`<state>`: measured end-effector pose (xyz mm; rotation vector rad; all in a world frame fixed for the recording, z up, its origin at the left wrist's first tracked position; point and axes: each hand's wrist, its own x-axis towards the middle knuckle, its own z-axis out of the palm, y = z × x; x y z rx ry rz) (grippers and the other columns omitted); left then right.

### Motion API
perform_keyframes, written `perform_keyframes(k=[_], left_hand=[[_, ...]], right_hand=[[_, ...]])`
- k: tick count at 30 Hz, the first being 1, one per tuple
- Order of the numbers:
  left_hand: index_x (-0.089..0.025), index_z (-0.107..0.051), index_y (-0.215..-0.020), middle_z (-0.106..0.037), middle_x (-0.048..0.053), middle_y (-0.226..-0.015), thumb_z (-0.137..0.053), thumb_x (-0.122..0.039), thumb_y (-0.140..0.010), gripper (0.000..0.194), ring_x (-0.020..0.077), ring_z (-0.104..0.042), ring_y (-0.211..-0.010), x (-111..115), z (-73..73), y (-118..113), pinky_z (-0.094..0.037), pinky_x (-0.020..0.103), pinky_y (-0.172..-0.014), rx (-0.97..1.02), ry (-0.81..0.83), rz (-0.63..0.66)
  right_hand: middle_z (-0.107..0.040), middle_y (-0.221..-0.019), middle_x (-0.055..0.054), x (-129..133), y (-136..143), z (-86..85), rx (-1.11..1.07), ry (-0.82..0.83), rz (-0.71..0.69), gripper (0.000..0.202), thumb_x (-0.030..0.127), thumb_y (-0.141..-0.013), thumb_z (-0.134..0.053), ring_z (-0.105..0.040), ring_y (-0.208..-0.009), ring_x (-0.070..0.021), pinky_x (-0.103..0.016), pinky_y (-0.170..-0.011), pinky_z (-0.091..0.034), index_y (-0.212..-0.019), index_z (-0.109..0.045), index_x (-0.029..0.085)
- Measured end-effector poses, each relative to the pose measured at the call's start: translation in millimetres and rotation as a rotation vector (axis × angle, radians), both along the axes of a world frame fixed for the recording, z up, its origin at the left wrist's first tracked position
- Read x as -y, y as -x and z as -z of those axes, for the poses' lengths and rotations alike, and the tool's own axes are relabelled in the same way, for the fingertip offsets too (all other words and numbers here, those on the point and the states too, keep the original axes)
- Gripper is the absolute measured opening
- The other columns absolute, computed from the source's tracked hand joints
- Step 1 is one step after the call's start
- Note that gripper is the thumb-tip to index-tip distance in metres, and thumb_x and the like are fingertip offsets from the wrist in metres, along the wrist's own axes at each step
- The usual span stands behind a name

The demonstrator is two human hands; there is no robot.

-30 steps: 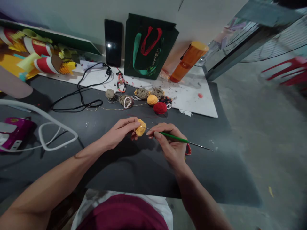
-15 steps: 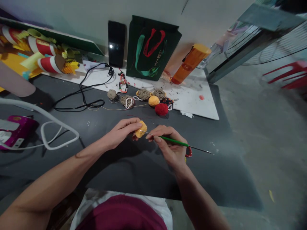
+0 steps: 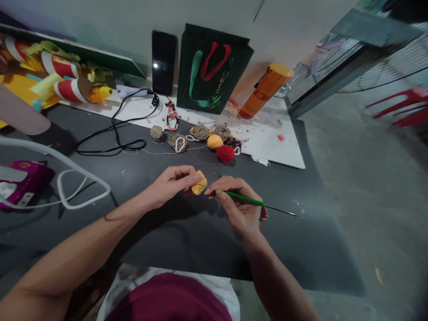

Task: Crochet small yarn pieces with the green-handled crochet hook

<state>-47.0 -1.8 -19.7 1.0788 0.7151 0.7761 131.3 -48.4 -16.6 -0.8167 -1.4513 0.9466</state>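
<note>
**Hands meet over a small yellow crochet piece**

The left hand (image 3: 170,180) pinches a yellow crochet piece (image 3: 199,183) between thumb and fingertips, at about the centre of the dark tabletop (image 3: 187,240). The right hand (image 3: 236,200) is closed around a crochet hook (image 3: 247,200) with a green handle; its metal tip runs toward 9 o'clock into the yellow piece, and its thin bare tail sticks out toward 3 o'clock past the hand. The piece sits just at 9 o'clock of the right hand's fingertips, touching the left hand's.

How the hook enters the stitches is too small to make out. A bit of red (image 3: 263,214) shows behind the right hand; most of it is hidden and I cannot tell what it is.

At 12 o'clock from the hands lie a red yarn ball (image 3: 225,153) and a yellow yarn ball (image 3: 214,141), with tan coiled rosettes (image 3: 200,132) just beside them at the edge of a white sheet (image 3: 267,138). Farther at 12 o'clock a dark green gift bag (image 3: 214,67) leans on the wall; its light print is too blurred to read. A black phone (image 3: 164,62) stands at its 9 o'clock, an orange bottle (image 3: 265,90) leans at its 3 o'clock. A black cable (image 3: 117,133) loops at 10 o'clock from the hands; a white cord (image 3: 67,174) and a magenta object (image 3: 20,180), cut off by the frame, lie at 9 o'clock.
</note>
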Motion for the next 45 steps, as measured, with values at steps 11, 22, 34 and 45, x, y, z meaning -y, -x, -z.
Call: perform_keyframes(k=[11, 22, 34, 45], left_hand=[[-0.014, -0.066, -0.077, -0.061, -0.001, -0.065, -0.081, -0.037, -0.07, 0.029, 0.0087, -0.052, -0.059, -2.2, -5.3, 2.6, -0.038, 0.023, -0.058, 0.09, 0.134, -0.005], [-0.014, -0.063, -0.07, -0.061, -0.001, -0.064, -0.079, -0.037, -0.072, 0.027, 0.0092, -0.051, -0.06, -2.6, -6.2, 3.7, -0.039, 0.024, -0.06, 0.078, 0.079, -0.008], [-0.015, -0.062, -0.069, -0.06, -0.001, -0.064, -0.078, -0.04, -0.072, 0.03, 0.0095, -0.05, -0.058, -2.5, -6.2, 3.5, -0.04, 0.026, -0.06, 0.042, 0.038, -0.006], [-0.015, -0.062, -0.069, -0.059, -0.001, -0.063, -0.077, -0.04, -0.073, 0.029, 0.0095, -0.049, -0.057, -2.8, -5.8, 3.4, -0.039, 0.025, -0.059, 0.013, 0.019, -0.015]], right_hand=[[-0.073, -0.08, -0.002, -1.1, 2.0, 0.5, 0.006, -0.05, 0.097, 0.006, 0.02, -0.091, -0.062, -0.065, -0.071, -0.0155, -0.031, -0.061, -0.055, -0.091, -0.065, 0.024], [-0.071, -0.079, -0.001, -0.4, -1.3, -0.3, 0.004, -0.029, 0.09, 0.004, 0.023, -0.092, -0.061, -0.064, -0.07, -0.0151, -0.031, -0.062, -0.054, -0.09, -0.064, 0.024], [-0.072, -0.078, -0.001, -1.0, -2.4, -0.2, 0.018, -0.034, 0.069, 0.003, 0.022, -0.092, -0.061, -0.064, -0.069, -0.015, -0.031, -0.061, -0.054, -0.091, -0.063, 0.024], [-0.07, -0.078, -0.001, 0.3, -3.6, -1.0, 0.05, -0.016, 0.055, 0.004, 0.023, -0.093, -0.059, -0.064, -0.071, -0.0155, -0.032, -0.063, -0.054, -0.091, -0.062, 0.024]])
